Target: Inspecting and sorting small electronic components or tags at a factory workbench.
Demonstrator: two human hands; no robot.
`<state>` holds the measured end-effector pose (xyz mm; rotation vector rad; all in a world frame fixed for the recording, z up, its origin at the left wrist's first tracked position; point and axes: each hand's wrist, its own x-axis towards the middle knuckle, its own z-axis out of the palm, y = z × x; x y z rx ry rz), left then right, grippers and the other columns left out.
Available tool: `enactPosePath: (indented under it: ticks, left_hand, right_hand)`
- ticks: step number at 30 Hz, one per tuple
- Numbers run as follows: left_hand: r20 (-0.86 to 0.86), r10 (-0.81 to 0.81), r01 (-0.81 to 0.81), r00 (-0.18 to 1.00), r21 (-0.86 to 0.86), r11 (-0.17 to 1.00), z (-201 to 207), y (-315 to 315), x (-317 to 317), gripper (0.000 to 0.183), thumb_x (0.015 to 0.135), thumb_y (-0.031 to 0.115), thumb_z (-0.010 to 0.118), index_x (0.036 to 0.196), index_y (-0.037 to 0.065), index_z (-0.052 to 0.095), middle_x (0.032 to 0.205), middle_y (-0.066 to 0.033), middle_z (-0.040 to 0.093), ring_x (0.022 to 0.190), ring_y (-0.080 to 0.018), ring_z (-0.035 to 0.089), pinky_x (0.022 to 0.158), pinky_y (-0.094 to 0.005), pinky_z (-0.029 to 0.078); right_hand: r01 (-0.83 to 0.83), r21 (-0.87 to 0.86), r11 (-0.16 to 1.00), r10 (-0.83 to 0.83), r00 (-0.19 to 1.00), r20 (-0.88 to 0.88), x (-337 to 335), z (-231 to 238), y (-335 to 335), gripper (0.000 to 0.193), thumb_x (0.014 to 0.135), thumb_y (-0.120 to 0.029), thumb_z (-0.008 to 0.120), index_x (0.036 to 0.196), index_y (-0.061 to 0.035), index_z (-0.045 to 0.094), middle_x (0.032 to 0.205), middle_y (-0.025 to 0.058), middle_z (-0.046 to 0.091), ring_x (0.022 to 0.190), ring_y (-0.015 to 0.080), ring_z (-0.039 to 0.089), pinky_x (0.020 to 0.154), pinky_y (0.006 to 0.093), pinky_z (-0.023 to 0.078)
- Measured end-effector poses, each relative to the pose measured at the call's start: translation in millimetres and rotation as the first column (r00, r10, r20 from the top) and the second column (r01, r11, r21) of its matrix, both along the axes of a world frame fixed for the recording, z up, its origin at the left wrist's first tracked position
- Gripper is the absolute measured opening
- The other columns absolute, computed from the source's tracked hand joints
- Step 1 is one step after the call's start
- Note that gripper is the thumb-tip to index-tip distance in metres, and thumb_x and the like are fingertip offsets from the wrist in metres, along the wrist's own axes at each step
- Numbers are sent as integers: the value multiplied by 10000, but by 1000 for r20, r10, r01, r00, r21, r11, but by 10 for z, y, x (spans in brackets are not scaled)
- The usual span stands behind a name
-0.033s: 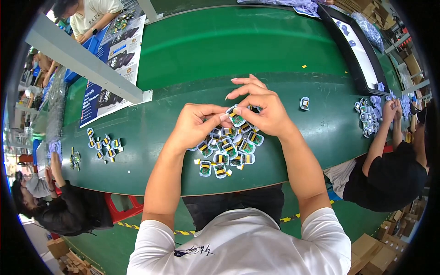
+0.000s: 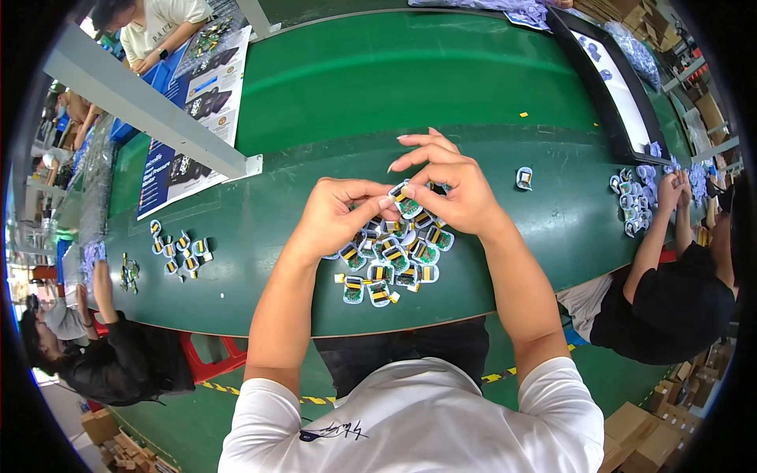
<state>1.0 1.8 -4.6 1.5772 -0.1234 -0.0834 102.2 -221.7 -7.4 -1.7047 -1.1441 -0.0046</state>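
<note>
Between my two hands is a small electronic module (image 2: 408, 206), a pale rounded casing with a green circuit board and a black part banded in yellow. My left hand (image 2: 341, 211) pinches its left side with thumb and forefinger. On the upper right side, my right hand (image 2: 453, 185) grips it by thumb and forefinger, the other fingers raised and spread. Just below lies a pile of similar modules (image 2: 392, 254), partly hidden by my hands. Several of them have small white connectors at their edges.
Left on the green table (image 2: 260, 272) lie a group of modules (image 2: 169, 249) and loose small parts (image 2: 128, 273). A single module (image 2: 523, 178) sits to the right. A grey metal post (image 2: 158, 106) crosses the upper left, beside a printed sheet (image 2: 225, 106). Co-workers sit on both sides.
My hands and the module stay in place. At the far left, the co-worker's arm has shifted slightly.
</note>
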Motion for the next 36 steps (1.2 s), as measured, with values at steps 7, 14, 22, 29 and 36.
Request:
enactPosePath:
  ticks: [7,14,22,29,36]
  left_hand:
    - [10,17,-17,1000,48,999,30,1,-15,183,999,24,677,1124,-76,768,928,-139,802,886,-174,777,808,-300,621]
    - [35,5,-7,999,68,998,36,17,-7,176,990,25,687,1114,-63,774,922,-135,804,881,-175,783,806,-306,624]
    - [89,27,-38,996,125,991,29,-2,-7,153,1000,24,692,1089,-67,777,912,-142,793,854,-182,775,770,-309,630]
    - [49,37,-40,998,62,997,27,-12,-3,190,1004,67,695,1131,-48,779,907,-119,801,863,-154,766,789,-300,616]
    - [31,3,-4,1000,47,999,4,31,0,196,997,60,701,1139,-54,774,928,-122,801,877,-157,766,804,-298,617]
  right_hand:
    - [17,19,1000,-17,999,29,-37,14,27,54,859,-61,779,809,-66,757,1165,47,766,1382,333,577,1244,623,253]
    - [10,3,1000,-11,999,41,-25,29,29,73,851,-55,781,790,-75,746,1162,44,768,1379,334,579,1241,626,257]
    - [19,10,1000,-19,998,54,-33,-3,48,42,853,-52,781,820,-70,763,1143,32,771,1371,323,586,1239,628,265]
    - [42,5,999,-42,997,68,-16,7,42,24,855,-62,784,837,-76,779,1140,29,769,1365,320,592,1238,626,270]
    - [38,16,999,-39,997,73,-40,14,56,34,853,-48,775,833,-75,774,1136,25,769,1361,317,597,1237,630,275]
